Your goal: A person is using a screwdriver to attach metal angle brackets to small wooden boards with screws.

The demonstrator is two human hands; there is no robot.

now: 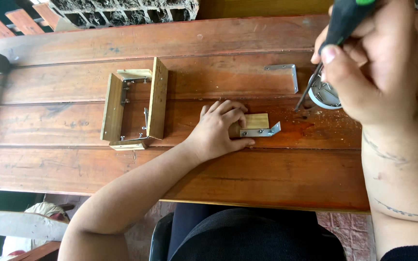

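My left hand (217,130) presses down on a small wooden block (257,121) lying on the wooden table (267,174). A metal angle bracket (262,131) sits along the block's near edge. My right hand (371,63) is raised at the upper right and grips a screwdriver (337,34) with a black and green handle. Its shaft tip points down at the table near a small round tin (324,94) holding screws.
A small rectangular wooden frame (134,108) with metal brackets inside lies to the left. Another metal angle bracket (286,75) rests farther back on the table. Brick flooring and my dark-clothed lap show below the table's near edge.
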